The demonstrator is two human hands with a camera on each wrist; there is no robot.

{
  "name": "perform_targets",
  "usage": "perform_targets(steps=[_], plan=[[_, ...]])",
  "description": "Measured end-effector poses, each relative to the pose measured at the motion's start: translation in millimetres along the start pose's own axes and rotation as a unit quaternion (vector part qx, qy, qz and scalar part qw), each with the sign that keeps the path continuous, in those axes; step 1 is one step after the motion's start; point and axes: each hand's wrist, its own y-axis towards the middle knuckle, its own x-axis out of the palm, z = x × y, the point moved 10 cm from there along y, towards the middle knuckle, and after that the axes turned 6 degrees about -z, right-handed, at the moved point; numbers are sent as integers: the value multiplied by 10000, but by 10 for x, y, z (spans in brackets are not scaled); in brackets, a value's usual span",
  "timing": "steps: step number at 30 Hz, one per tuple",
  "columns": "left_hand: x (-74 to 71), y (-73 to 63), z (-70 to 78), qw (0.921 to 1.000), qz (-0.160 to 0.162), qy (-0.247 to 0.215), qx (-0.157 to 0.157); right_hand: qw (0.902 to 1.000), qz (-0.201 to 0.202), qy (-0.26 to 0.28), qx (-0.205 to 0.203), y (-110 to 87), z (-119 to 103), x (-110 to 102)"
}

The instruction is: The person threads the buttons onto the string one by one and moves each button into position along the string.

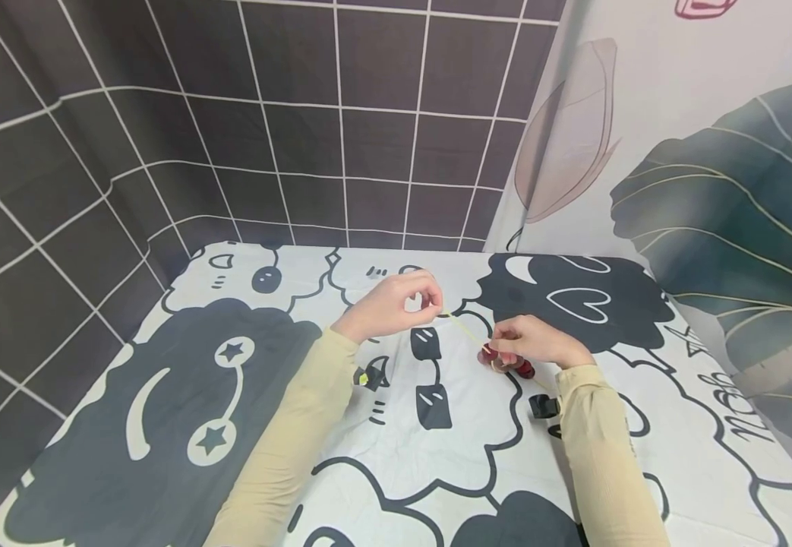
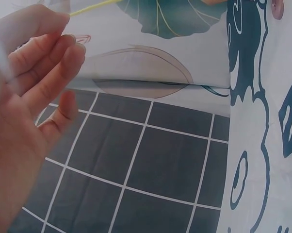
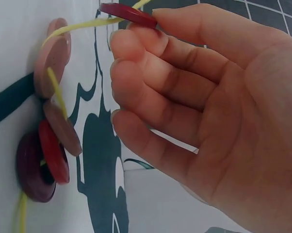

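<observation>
My left hand (image 1: 399,304) pinches the end of a yellow string (image 1: 465,330) between thumb and forefinger; the left wrist view shows the string (image 2: 92,8) leaving the fingertips. Lower and to the right, my right hand (image 1: 532,339) holds a dark red button (image 3: 131,14) by its edge between thumb and forefinger, the string running through it. Below that hand, further buttons hang or lie along the same string: a pink button (image 3: 50,70), a brown button (image 3: 63,128), a bright red button (image 3: 55,154) and a maroon button (image 3: 32,170). The string between the hands is taut.
A black-and-white cartoon-print cloth (image 1: 450,456) covers the table. Behind it hangs a dark grid-patterned curtain (image 1: 382,144), with a leaf-print curtain (image 1: 724,197) at the right. Dark straps with small black blocks (image 1: 544,406) sit at the wrists.
</observation>
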Motion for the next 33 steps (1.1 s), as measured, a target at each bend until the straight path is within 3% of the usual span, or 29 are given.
perform_targets(steps=[20, 33], plan=[[-117, -19, 117, 9981, 467, 0, 395, 9980, 3, -203, 598, -59, 205, -13], [-123, -19, 134, 9979, 513, 45, 406, 9945, 102, -599, 849, -164, 284, -102]])
